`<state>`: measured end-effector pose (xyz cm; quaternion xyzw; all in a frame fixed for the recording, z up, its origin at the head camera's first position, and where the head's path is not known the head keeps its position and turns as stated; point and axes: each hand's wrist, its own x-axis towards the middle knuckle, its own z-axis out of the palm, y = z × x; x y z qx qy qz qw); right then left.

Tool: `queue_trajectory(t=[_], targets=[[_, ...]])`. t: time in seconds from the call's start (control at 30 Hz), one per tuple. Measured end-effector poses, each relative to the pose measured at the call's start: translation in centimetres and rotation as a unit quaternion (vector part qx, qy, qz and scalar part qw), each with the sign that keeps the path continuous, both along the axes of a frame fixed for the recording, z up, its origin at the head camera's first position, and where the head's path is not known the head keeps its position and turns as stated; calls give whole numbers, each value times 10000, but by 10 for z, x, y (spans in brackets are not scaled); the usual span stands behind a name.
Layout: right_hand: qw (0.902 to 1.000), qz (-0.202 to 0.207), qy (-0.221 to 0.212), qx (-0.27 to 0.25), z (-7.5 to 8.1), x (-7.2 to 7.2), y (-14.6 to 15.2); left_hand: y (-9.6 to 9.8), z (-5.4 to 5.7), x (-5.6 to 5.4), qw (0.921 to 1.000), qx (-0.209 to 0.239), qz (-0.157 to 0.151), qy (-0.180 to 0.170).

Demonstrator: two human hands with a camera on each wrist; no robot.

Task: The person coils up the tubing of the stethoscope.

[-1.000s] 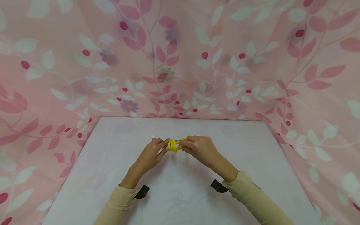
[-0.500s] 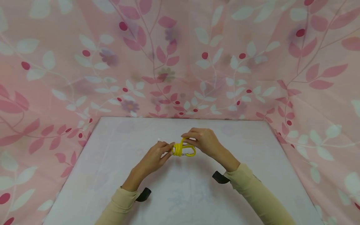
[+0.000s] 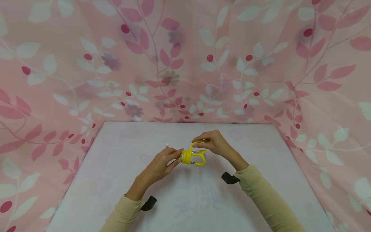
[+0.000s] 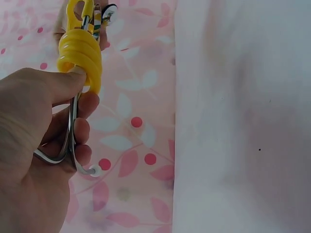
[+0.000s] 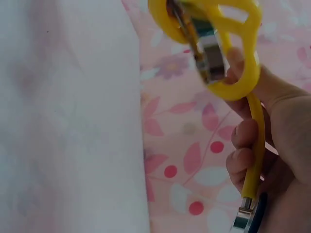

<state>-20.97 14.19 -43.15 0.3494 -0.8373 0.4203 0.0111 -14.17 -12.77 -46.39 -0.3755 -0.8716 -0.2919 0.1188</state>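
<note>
While a person's pale tan left sleeve [image 3: 123, 211] and right sleeve [image 3: 266, 196] stretched across the near part of the bench [image 3: 185, 193], a black device [image 3: 148, 204] showed at the left cuff and a second device [image 3: 230, 178] at the right. Beyond the cuffs, the left grip [image 3: 162, 162] pinched a yellow stethoscope [image 3: 187, 157], fingers curled round its metal tubes [image 4: 74, 114] and thumb at the coiled turns; a white ear tip [image 4: 95, 170] poked out past the fingers. The right grip [image 3: 215, 143] pinched a free run of yellow tubing [image 5: 252, 177], the silver chest piece [image 5: 243, 218] at its end. Raised above the bench between both hands, the stethoscope had tubing wrapped around its metal tubes and a yellow loop on its right side. Behind the bench's far edge hung pink cloth [image 3: 191, 74] patterned with leaves, red berries and hazy flowers.
</note>
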Motion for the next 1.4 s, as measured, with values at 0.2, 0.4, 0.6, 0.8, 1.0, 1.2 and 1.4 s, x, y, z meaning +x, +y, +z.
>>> queue_trajectory(t=[0.2, 0.4, 0.6, 0.8, 1.0, 1.2, 1.4], targets=[[9948, 94, -866, -535, -19, -3, 5, 3, -2, 0, 9993, 318, -169, -64], [9860, 78, -1453, -820, -41, 1, 3, 4, -5, 0, 9982, 506, -173, -260], [9733, -17, -1744, -1491, -71, 13, -5, 6, -11, 0, 9973, 719, -12, -150], [9547, -446, -2275, -1865, -69, 37, -20, 7, -16, -1, 9967, 791, 143, 88], [9480, -693, -2408, -1963, -63, 51, -32, 6, -18, -4, 9959, 806, 347, 198], [9483, -674, -2369, -2001, -83, 49, -33, 4, -16, -7, 9955, 814, 456, 169], [9616, -637, -1881, -1897, -87, 53, -35, 3, -15, -10, 9949, 775, 620, 180]])
